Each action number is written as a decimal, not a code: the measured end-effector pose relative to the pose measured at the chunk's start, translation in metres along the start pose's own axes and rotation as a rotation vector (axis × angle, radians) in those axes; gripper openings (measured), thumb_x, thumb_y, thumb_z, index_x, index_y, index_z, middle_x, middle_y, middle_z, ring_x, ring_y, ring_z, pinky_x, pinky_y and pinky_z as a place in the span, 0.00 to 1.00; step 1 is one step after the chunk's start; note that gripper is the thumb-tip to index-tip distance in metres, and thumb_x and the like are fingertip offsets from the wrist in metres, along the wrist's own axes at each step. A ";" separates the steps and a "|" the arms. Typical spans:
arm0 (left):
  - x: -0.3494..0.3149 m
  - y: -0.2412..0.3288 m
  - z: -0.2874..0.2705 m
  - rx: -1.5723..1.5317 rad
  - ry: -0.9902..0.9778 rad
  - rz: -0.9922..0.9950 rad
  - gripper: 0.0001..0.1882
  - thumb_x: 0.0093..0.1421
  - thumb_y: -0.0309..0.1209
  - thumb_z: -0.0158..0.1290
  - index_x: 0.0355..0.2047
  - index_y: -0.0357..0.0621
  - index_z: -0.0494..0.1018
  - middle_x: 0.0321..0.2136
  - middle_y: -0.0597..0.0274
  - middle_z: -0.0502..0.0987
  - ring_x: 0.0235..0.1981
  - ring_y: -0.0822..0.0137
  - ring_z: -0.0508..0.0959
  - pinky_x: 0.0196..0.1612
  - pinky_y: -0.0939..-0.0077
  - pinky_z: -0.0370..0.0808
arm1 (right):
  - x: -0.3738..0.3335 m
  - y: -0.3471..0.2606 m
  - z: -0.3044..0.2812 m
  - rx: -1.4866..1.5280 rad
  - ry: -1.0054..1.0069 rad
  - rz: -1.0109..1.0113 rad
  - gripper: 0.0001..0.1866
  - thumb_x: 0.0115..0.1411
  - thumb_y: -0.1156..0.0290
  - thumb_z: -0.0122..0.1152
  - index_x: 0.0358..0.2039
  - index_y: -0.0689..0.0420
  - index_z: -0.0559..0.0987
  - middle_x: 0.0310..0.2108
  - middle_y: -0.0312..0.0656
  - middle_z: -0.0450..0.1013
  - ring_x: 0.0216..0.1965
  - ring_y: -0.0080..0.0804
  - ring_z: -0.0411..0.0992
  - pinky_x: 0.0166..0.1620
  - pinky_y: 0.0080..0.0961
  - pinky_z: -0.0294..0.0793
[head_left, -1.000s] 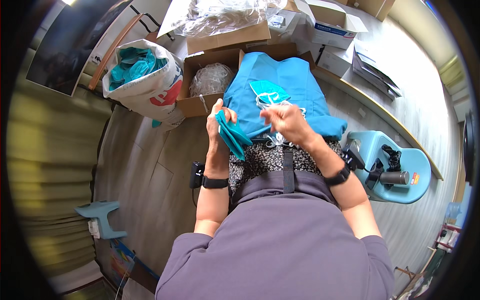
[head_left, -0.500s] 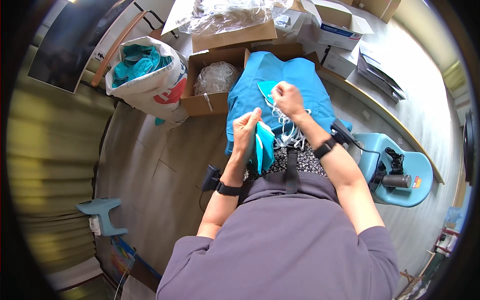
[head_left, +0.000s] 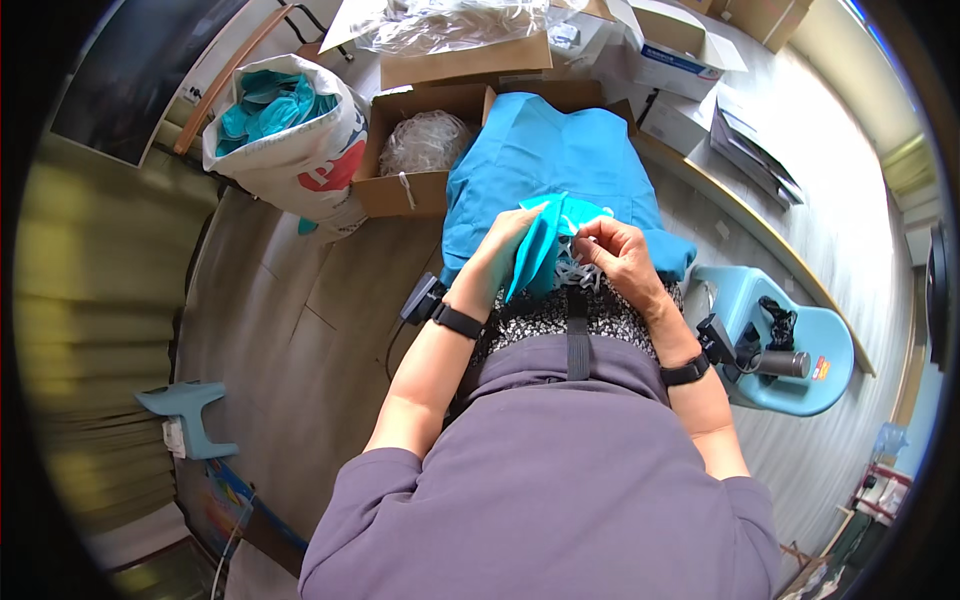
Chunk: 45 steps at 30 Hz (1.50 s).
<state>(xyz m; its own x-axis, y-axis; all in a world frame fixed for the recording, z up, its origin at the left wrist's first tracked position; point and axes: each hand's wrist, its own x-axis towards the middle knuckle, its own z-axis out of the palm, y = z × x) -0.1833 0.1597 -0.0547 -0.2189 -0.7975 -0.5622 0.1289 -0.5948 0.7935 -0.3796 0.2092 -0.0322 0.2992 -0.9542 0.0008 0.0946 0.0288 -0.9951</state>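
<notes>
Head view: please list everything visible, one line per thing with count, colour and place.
teal fabric piece: 1, teal, held up between both hands
white strings: a bundle, white, in the lap under the hands
blue cloth: 1, blue, spread ahead over the lap
cardboard box: 1, brown, holds clear plastic, ahead left
white sack: 1, white with red, full of teal pieces, upper left
blue stool: 1, light blue, at the right, dark tool on it
small step stool: 1, pale blue, floor at left
left hand: grips the fabric
right hand: pinches the fabric edge
</notes>
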 end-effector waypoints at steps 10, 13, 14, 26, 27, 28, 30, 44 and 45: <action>-0.027 0.012 0.033 0.001 -0.020 0.412 0.14 0.67 0.37 0.54 0.32 0.38 0.79 0.26 0.70 0.79 0.22 0.82 0.72 0.23 0.84 0.69 | -0.005 -0.039 0.007 -0.889 0.519 -0.517 0.09 0.50 0.73 0.68 0.31 0.58 0.79 0.30 0.42 0.76 0.33 0.40 0.74 0.37 0.32 0.73; -0.044 0.020 0.045 0.072 0.002 0.559 0.13 0.67 0.37 0.55 0.29 0.40 0.78 0.21 0.73 0.76 0.20 0.84 0.71 0.21 0.85 0.66 | 0.003 -0.035 0.011 -0.733 0.413 -0.428 0.10 0.48 0.78 0.68 0.32 0.59 0.78 0.31 0.44 0.76 0.35 0.41 0.75 0.39 0.32 0.75; -0.047 0.020 0.047 0.140 0.020 0.608 0.13 0.66 0.36 0.56 0.30 0.39 0.78 0.21 0.73 0.76 0.20 0.84 0.71 0.21 0.85 0.66 | 0.005 -0.033 0.010 -0.657 0.365 -0.388 0.10 0.47 0.79 0.67 0.32 0.59 0.78 0.31 0.44 0.76 0.35 0.41 0.75 0.39 0.31 0.75; -0.059 0.014 0.042 0.683 -0.020 0.741 0.08 0.64 0.30 0.57 0.31 0.37 0.78 0.16 0.73 0.68 0.21 0.83 0.62 0.22 0.80 0.63 | 0.011 -0.041 0.009 -0.194 0.250 -0.186 0.04 0.60 0.80 0.61 0.28 0.62 0.77 0.27 0.35 0.78 0.30 0.15 0.73 0.35 0.16 0.73; -0.057 0.011 0.040 0.707 -0.013 0.765 0.08 0.64 0.29 0.57 0.30 0.36 0.78 0.16 0.73 0.67 0.21 0.83 0.62 0.22 0.80 0.62 | 0.017 -0.032 0.008 -0.160 0.314 -0.179 0.05 0.60 0.79 0.61 0.26 0.62 0.77 0.26 0.35 0.78 0.30 0.16 0.73 0.34 0.15 0.73; -0.057 0.009 0.040 0.732 -0.011 0.791 0.08 0.64 0.29 0.57 0.29 0.36 0.78 0.16 0.73 0.67 0.21 0.83 0.62 0.22 0.80 0.62 | 0.031 -0.020 -0.005 -0.213 0.422 -0.229 0.06 0.59 0.78 0.62 0.25 0.62 0.77 0.25 0.35 0.78 0.28 0.15 0.72 0.31 0.15 0.71; -0.079 0.023 0.047 0.648 0.012 0.856 0.09 0.62 0.28 0.58 0.28 0.35 0.76 0.16 0.69 0.67 0.21 0.81 0.62 0.22 0.78 0.62 | 0.051 -0.003 -0.039 -0.256 0.717 -0.178 0.06 0.58 0.77 0.64 0.24 0.61 0.78 0.22 0.33 0.76 0.24 0.15 0.68 0.26 0.17 0.68; -0.077 0.026 0.030 0.382 0.221 0.809 0.07 0.63 0.30 0.59 0.35 0.37 0.78 0.21 0.71 0.76 0.20 0.85 0.69 0.21 0.86 0.64 | 0.015 -0.045 0.021 -0.307 0.205 -0.367 0.15 0.50 0.79 0.70 0.40 0.57 0.82 0.35 0.38 0.77 0.31 0.28 0.74 0.35 0.26 0.73; -0.080 0.028 0.034 0.355 0.217 0.775 0.07 0.62 0.28 0.60 0.32 0.37 0.77 0.19 0.72 0.75 0.19 0.85 0.69 0.20 0.85 0.63 | 0.016 -0.036 0.020 -0.270 0.206 -0.377 0.15 0.50 0.81 0.70 0.39 0.58 0.81 0.34 0.39 0.77 0.31 0.29 0.74 0.34 0.27 0.74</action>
<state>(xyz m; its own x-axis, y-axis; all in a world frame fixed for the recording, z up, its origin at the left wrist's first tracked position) -0.1952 0.2101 0.0203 -0.0015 -0.9869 0.1615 -0.1512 0.1598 0.9755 -0.3595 0.1985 0.0057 0.0951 -0.9233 0.3721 -0.0968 -0.3806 -0.9196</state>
